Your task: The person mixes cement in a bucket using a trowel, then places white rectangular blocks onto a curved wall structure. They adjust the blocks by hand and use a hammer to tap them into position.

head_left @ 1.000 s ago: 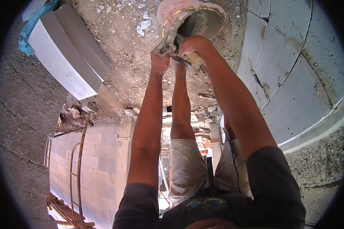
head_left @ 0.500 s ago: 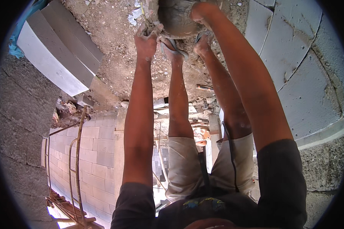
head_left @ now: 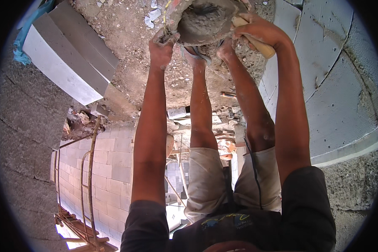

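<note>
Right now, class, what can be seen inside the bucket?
Inside the bucket is a lumpy grey mix. It covers the bottom, which cannot be seen.

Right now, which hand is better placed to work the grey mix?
Right, I'd say. The right hand grips a tan handle just right of the bucket, close to the grey mix. The left hand seems closed on the yellow cord opposite, so it looks occupied.
</note>
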The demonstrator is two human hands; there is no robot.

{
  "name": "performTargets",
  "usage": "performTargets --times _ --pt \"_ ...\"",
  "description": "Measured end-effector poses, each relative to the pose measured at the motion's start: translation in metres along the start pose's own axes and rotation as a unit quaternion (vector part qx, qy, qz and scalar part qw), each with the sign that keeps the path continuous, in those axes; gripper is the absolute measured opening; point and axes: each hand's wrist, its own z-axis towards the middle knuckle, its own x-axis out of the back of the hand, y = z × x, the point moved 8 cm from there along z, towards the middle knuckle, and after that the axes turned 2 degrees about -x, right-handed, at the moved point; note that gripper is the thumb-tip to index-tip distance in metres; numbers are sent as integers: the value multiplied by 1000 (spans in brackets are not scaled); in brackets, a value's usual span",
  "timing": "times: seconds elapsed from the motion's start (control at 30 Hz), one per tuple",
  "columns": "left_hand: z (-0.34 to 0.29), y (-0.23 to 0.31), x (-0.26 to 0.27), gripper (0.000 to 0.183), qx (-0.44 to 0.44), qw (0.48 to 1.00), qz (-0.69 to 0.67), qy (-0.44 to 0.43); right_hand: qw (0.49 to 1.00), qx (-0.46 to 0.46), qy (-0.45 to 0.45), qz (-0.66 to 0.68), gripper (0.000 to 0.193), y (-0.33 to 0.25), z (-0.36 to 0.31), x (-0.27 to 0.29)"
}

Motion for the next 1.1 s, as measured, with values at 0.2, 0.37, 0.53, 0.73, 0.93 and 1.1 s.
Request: performTargets --times 0.2,0.37,0.53,0.73,0.93,1.1 --pt "25 11 7 34 0 998 53 -20 896 38 193 -399 22 -43 120 -9" --pt "53 22 23 33 -63 996 -55 -28 902 -51 18 -428 35 0 158 -128" --pt "46 17 28 33 -6 999 20 30 863 -70 -109 -489 45 -53 79 -102" --pt "46 13 21 34 20 999 -22 25 847 104 -13 -522 22 -88 93 2" --pt "63 4 45 32 21 999 14 19 786 108 -10 -609 19 -94 169 -101" --pt "53 -11 60 38 123 987 -50 92 803 -40 -85 -588 33 -61 130 -138"
